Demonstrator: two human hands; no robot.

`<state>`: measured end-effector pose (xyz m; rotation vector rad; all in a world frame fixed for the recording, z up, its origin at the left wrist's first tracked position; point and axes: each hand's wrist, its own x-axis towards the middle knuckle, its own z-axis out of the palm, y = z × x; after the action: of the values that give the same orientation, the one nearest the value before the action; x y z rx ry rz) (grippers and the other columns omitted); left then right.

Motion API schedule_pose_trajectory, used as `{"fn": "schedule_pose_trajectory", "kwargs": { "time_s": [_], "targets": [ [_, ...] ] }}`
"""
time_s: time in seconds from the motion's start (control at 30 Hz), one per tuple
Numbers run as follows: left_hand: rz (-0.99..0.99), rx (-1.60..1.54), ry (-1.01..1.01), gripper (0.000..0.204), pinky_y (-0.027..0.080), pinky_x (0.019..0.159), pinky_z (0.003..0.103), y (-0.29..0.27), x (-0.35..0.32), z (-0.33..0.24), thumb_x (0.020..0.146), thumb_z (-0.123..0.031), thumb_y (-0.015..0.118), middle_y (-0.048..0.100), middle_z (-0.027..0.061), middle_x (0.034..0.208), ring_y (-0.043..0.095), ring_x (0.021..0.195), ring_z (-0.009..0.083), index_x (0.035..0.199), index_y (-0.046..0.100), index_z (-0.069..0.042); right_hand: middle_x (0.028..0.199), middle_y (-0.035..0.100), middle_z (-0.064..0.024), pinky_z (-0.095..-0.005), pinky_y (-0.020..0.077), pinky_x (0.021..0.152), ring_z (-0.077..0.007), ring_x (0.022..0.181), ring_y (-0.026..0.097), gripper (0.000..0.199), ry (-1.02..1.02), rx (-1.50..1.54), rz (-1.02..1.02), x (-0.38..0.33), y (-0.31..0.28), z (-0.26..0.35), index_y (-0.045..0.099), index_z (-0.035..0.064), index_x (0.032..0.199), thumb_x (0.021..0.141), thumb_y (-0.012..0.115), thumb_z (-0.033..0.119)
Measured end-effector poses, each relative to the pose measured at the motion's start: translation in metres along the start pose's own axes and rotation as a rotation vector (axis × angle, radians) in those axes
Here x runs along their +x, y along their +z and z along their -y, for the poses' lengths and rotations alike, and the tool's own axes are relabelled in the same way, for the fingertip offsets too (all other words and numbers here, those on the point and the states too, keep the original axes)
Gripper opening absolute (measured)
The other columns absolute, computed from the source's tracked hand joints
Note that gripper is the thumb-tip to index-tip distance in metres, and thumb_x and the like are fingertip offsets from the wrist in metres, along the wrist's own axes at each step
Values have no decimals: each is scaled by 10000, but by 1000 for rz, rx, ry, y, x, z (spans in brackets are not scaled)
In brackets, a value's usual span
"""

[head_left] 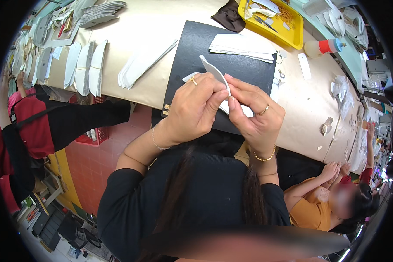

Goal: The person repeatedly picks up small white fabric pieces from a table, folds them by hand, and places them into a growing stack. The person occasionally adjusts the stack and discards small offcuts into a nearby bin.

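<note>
Both hands meet above a black mat and pinch a thin white flat piece between them. My left hand has its fingers curled and closed on the piece, whose narrow end sticks up past the knuckles. With thumb and fingertips, my right hand grips the edge of the same piece from the right. Part of the piece is hidden behind the fingers, and I cannot tell its material. A stack of similar white pieces lies on the far right of the mat.
Fanned white pieces and tied bundles lie to the left. A yellow tray holding scissors, beside a dark cloth, and a bottle are at far right. Co-workers sit left and right.
</note>
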<state>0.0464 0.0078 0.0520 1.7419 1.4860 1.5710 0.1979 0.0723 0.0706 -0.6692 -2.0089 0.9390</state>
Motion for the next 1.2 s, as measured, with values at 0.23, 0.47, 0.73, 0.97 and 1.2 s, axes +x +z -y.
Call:
{"fn": "schedule_pose_trajectory", "kwargs": {
  "time_s": [0.23, 0.47, 0.73, 0.97, 1.2],
  "targets": [
    [-15, 13, 31, 73, 454, 636, 371, 5, -3, 4, 931, -45, 608, 551, 115, 794, 552, 691, 289, 956, 551, -6, 1053, 728, -177, -262, 562, 756, -189, 870, 711, 149, -21, -36, 13, 1, -1, -1, 703, -49, 975, 838, 646, -60],
    [68, -70, -55, 80, 458, 620, 349, 0, -2, 5, 971, -83, 566, 546, 116, 811, 563, 673, 265, 963, 542, -7, 992, 727, -144, -273, 561, 703, -206, 811, 701, 100, -29, -36, 17, 2, -2, -6, 687, -21, 952, 854, 666, -31],
    [180, -424, -250, 127, 468, 634, 295, -6, -1, 11, 1009, -129, 515, 567, 80, 828, 579, 671, 167, 956, 530, -14, 961, 684, -103, -316, 551, 659, -247, 768, 680, 112, -93, -98, 19, 5, -4, -9, 653, 17, 955, 853, 671, -25],
    [184, -245, -329, 283, 466, 671, 287, -12, 2, 14, 953, -265, 653, 600, 83, 791, 565, 682, 168, 894, 542, -11, 947, 680, -89, -355, 506, 769, -263, 839, 652, 126, -210, -317, 78, 8, 1, -9, 644, 27, 933, 824, 699, -5],
    [174, -190, -410, 341, 450, 654, 305, -11, 4, 12, 888, -316, 731, 607, 91, 776, 553, 693, 197, 862, 591, -6, 931, 672, -92, -363, 481, 797, -267, 837, 646, 86, -194, -265, 73, 10, -1, -15, 623, 24, 936, 863, 668, 21]
  ]
}}
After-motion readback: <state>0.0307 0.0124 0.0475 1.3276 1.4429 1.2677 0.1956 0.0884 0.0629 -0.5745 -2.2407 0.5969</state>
